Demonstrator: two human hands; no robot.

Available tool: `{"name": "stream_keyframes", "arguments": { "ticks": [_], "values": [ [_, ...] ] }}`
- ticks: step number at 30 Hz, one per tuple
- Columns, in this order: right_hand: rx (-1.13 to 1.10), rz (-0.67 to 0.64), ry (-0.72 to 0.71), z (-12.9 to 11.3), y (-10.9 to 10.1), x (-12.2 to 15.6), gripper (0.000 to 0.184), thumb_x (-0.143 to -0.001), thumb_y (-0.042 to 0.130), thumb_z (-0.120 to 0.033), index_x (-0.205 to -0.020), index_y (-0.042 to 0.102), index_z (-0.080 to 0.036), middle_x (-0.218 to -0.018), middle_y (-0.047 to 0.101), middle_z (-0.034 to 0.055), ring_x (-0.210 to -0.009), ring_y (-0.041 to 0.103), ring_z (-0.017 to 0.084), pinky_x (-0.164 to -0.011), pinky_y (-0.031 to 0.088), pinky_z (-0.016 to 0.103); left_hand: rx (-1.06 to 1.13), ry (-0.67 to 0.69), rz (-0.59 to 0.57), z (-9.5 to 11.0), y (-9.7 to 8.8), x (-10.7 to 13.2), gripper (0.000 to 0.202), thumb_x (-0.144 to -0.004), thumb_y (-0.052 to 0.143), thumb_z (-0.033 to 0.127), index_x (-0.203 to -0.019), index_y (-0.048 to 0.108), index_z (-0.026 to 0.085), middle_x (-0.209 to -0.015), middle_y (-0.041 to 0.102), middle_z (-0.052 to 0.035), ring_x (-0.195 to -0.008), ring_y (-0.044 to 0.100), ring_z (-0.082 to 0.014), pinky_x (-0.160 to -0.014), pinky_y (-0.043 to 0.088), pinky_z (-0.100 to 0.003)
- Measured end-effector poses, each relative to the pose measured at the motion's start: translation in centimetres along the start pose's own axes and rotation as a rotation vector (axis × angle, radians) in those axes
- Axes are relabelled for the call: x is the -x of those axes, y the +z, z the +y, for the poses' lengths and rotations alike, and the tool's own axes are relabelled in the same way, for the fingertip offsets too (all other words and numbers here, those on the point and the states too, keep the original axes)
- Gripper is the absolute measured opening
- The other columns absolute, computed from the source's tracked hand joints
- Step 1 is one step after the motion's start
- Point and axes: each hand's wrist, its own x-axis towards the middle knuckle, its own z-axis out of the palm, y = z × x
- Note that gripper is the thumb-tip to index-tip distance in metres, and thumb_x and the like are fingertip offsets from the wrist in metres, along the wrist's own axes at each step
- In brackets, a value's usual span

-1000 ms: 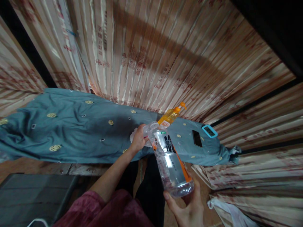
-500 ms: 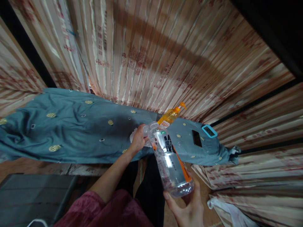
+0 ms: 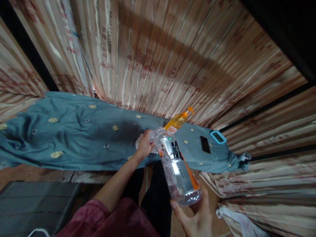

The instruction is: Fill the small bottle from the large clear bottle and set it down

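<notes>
Pinched a silver-labelled clear plastic bottle point(image 3: 179, 171) by its base in right hand point(image 3: 196, 217), curling fingers of left hand point(image 3: 144, 144) around transparent plastic point(image 3: 152, 137).

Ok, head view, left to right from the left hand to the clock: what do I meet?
Left hand, silver-labelled bottle, dark phone, blue-framed digital clock. Left out, since they overlap the silver-labelled bottle's span: orange pump bottle and right hand.

Two labelled bottles point(image 3: 178, 174) point(image 3: 177, 121), one phone point(image 3: 205, 144)
</notes>
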Motion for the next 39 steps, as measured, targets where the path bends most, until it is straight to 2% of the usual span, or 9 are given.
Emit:
{"name": "stream_keyframes", "arguments": {
  "ticks": [5, 9, 17, 22, 25, 31, 34, 39],
  "values": [
    [-0.002, 0.01, -0.013, 0.1, 0.0, 0.0, 0.11, -0.071, 0.095, -0.082, -0.15, 0.057, -0.015, -0.108, 0.091, 0.0212, -0.085, 0.091, 0.041, -0.074, 0.076, 0.046, -0.013, -0.009, -0.005, 0.0, 0.0, 0.0, 0.057, -0.073, 0.085, 0.01, -0.125, 0.069, 0.026, -0.117, 0.077, -0.008, -0.123, 0.075, -0.0376, -0.115, 0.06, -0.054],
    [-0.019, 0.015, -0.005, 0.0, 0.1, 0.0, 0.112, -0.07, 0.096, -0.081, -0.151, 0.056, -0.014, -0.111, 0.09, 0.0226, -0.089, 0.091, 0.042, -0.077, 0.076, 0.046, 0.006, 0.002, 0.003, -0.1, 0.0, 0.0, 0.058, -0.072, 0.086, 0.011, -0.125, 0.069, 0.027, -0.115, 0.077, -0.0079, -0.122, 0.076, -0.0373, -0.115, 0.06, -0.055],
    [0.005, 0.0, 0.019, -0.8, -0.1, 0.1, 0.109, -0.07, 0.095, -0.082, -0.148, 0.058, -0.015, -0.109, 0.091, 0.0215, -0.089, 0.092, 0.041, -0.077, 0.075, 0.045, -0.013, 0.024, -0.001, 0.0, 0.0, -0.1, 0.057, -0.075, 0.085, 0.013, -0.127, 0.068, 0.028, -0.125, 0.077, -0.0096, -0.124, 0.075, -0.0368, -0.118, 0.058, -0.059],
    [0.002, -0.006, 0.028, -1.1, -0.1, 0.2, 0.112, -0.069, 0.094, -0.087, -0.148, 0.058, -0.016, -0.109, 0.091, 0.0208, -0.086, 0.091, 0.039, -0.074, 0.074, 0.042, -0.002, 0.006, -0.004, 0.1, 0.1, -0.1, 0.058, -0.072, 0.084, 0.009, -0.125, 0.067, 0.025, -0.119, 0.078, -0.009, -0.121, 0.077, -0.0367, -0.114, 0.06, -0.054],
    [-0.005, -0.003, 0.017, -1.4, 0.0, 0.3, 0.111, -0.069, 0.093, -0.09, -0.145, 0.06, -0.017, -0.11, 0.09, 0.0211, -0.086, 0.091, 0.038, -0.074, 0.074, 0.04, -0.013, 0.005, -0.009, 0.2, 0.0, -0.1, 0.057, -0.073, 0.084, 0.01, -0.125, 0.067, 0.026, -0.123, 0.078, -0.0091, -0.122, 0.076, -0.0368, -0.114, 0.06, -0.053],
    [-0.019, 0.0, 0.002, -1.5, 0.0, 0.2, 0.112, -0.072, 0.094, -0.084, -0.151, 0.058, -0.013, -0.114, 0.089, 0.0227, -0.095, 0.09, 0.041, -0.081, 0.074, 0.045, -0.006, 0.002, -0.007, 0.5, -0.1, -0.1, 0.053, -0.074, 0.085, 0.012, -0.123, 0.068, 0.027, -0.119, 0.077, -0.0088, -0.126, 0.075, -0.0385, -0.115, 0.06, -0.054],
    [-0.033, -0.006, 0.025, -1.6, 0.0, 0.1, 0.117, -0.069, 0.096, -0.082, -0.154, 0.054, -0.013, -0.112, 0.089, 0.0219, -0.092, 0.09, 0.04, -0.078, 0.074, 0.044, -0.004, 0.003, 0.002, 0.6, 0.0, -0.2, 0.051, -0.073, 0.086, 0.011, -0.12, 0.07, 0.025, -0.12, 0.076, -0.0105, -0.126, 0.075, -0.0389, -0.114, 0.061, -0.054],
    [-0.034, -0.009, 0.035, -1.7, -0.1, 0.1, 0.113, -0.07, 0.097, -0.078, -0.152, 0.055, -0.012, -0.105, 0.089, 0.0198, -0.086, 0.09, 0.039, -0.076, 0.074, 0.043, -0.008, 0.007, -0.008, 0.4, 0.1, -0.2, 0.053, -0.074, 0.084, 0.011, -0.122, 0.068, 0.026, -0.112, 0.077, -0.0086, -0.12, 0.077, -0.0377, -0.112, 0.062, -0.054]
  ]
}}
